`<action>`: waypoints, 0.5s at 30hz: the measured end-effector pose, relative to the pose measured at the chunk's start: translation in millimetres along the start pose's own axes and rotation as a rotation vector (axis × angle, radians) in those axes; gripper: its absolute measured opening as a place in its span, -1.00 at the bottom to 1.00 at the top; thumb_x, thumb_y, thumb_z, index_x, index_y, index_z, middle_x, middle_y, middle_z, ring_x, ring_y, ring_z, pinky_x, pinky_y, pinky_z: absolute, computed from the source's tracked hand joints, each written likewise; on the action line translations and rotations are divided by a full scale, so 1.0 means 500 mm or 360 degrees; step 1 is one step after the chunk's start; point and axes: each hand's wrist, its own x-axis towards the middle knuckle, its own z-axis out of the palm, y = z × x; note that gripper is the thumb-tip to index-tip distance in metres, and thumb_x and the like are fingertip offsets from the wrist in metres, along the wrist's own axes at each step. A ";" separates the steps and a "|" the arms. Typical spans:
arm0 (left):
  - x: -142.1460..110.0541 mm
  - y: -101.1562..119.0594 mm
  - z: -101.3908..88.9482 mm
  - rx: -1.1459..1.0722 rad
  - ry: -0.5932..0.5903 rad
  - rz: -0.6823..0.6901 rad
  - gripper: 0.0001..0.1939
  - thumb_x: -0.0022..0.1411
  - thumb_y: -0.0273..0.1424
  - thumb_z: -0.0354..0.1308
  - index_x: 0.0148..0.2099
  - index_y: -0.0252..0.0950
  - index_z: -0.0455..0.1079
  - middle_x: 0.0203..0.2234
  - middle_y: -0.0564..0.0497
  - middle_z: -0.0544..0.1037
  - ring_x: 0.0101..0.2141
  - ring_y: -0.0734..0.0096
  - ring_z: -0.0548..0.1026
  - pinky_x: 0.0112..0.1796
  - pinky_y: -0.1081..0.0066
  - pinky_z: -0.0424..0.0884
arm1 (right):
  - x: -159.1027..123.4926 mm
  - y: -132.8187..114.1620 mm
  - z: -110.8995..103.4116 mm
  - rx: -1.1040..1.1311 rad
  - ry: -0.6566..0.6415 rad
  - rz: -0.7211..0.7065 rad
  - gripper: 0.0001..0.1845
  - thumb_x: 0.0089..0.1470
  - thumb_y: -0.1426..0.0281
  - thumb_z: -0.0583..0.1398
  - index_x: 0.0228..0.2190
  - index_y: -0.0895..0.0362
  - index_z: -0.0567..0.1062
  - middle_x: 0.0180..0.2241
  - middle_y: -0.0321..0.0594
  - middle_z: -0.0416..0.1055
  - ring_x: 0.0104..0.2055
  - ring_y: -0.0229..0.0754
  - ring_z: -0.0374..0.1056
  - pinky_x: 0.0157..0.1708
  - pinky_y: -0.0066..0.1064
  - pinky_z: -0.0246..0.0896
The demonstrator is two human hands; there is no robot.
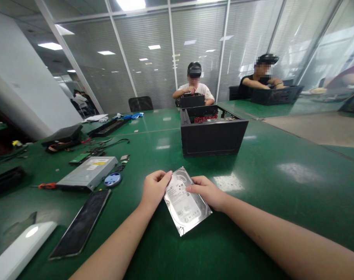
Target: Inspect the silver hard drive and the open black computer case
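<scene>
Bare forearms [282,221] reach forward from the lower edge of the view, ending at a hard drive [184,206] in front of the person. Both hands have hold of it. The left hand [155,188] is part-closed on the upper left edge, thumb at the corner; the right hand [207,190] is part-closed on the right edge, thumb flat on the labelled face. Fingers behind the drive are mostly hidden. Whether the drive touches the green table [153,147] cannot be determined.

Step in hand: apparently, two-handed holding or turning of the drive, label upward. Next move: likely calls for one secure edge grip before the other hand releases.

Beyond the drive, well apart from it, stands an open-topped black computer case [213,138]. To the left lie a blue disc-shaped part [113,179], a silver optical drive [89,171], a dark flat slab [82,225] and loose cables [115,142]. Across the table, two co-workers [206,89] sit at black cases.
</scene>
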 end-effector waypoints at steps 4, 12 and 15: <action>-0.009 0.012 -0.003 0.0279 -0.0025 0.0397 -0.75 0.14 -0.26 0.22 -0.15 -0.22 0.55 -0.33 -0.04 0.54 -0.35 0.29 0.45 -0.30 0.37 0.35 | -0.001 -0.003 0.001 0.0014 -0.0007 0.0033 -0.65 -0.17 0.26 0.39 -0.35 0.25 0.56 -0.41 -0.14 0.54 -0.44 -0.15 0.43 -0.41 -0.38 0.23; -0.022 0.014 -0.012 0.0997 -0.0230 0.1058 -0.53 0.24 -0.20 0.14 0.19 -0.09 0.37 0.22 -0.13 0.30 0.18 -0.03 0.26 0.13 -0.01 0.11 | 0.001 0.010 -0.002 0.0117 0.0000 -0.0067 -0.64 -0.12 0.26 0.38 -0.31 0.26 0.57 -0.40 -0.11 0.54 -0.44 -0.13 0.45 -0.42 -0.38 0.25; -0.025 0.016 -0.011 0.1065 -0.0245 0.1081 -0.48 0.24 -0.16 0.13 0.23 -0.08 0.32 0.25 -0.14 0.26 0.21 -0.05 0.21 0.13 -0.03 0.07 | 0.000 0.010 -0.002 0.0155 0.0009 -0.0117 -0.65 -0.08 0.27 0.37 -0.29 0.25 0.57 -0.39 -0.10 0.55 -0.41 -0.13 0.46 -0.40 -0.38 0.27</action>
